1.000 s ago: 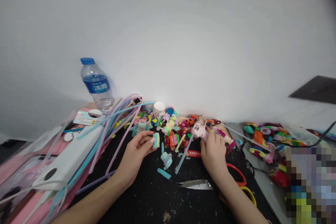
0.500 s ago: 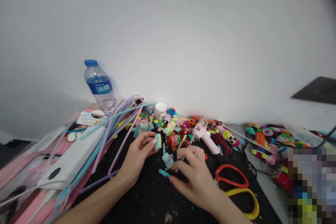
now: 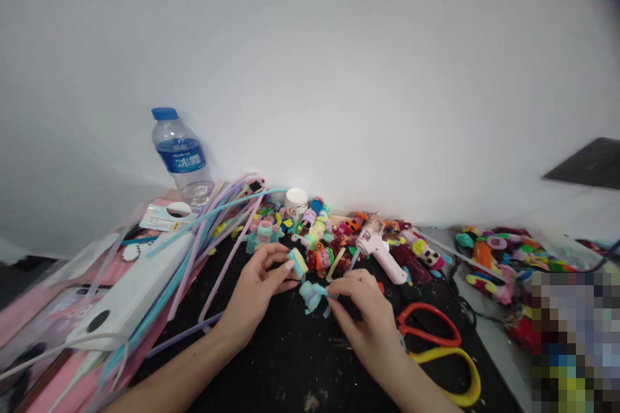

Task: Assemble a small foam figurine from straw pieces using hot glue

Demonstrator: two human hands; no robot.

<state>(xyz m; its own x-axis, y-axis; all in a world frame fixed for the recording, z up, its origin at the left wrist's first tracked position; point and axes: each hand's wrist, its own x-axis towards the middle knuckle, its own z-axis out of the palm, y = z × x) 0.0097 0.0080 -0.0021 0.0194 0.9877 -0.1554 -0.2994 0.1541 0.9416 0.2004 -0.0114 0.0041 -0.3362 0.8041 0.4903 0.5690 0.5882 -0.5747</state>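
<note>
Between the thumb and fingers of my left hand (image 3: 264, 277) is a small coiled piece of fuzzy pipe cleaner (image 3: 299, 262), striped pale yellow and light blue. My right hand (image 3: 363, 310) pinches a short blue pipe cleaner strip (image 3: 323, 290). Just left of those fingertips a small light-blue and lilac pipe cleaner figure (image 3: 309, 297) lies on the black tabletop (image 3: 290, 361). The strip overlaps the figure in view; I cannot tell whether they touch.
A pink glue gun (image 3: 382, 255) lies behind my right hand, and scissors with red and yellow handles (image 3: 450, 355) beside it. Colourful pipe cleaner figures (image 3: 320, 258) crowd the back. Long pipe cleaners (image 3: 217, 226), a white box (image 3: 135, 290) and a water bottle (image 3: 181, 158) are leftward.
My right hand has closed on the short blue strip and lifted it up beside the small figure. The striped coil in my left hand has tilted and shifted slightly right.
</note>
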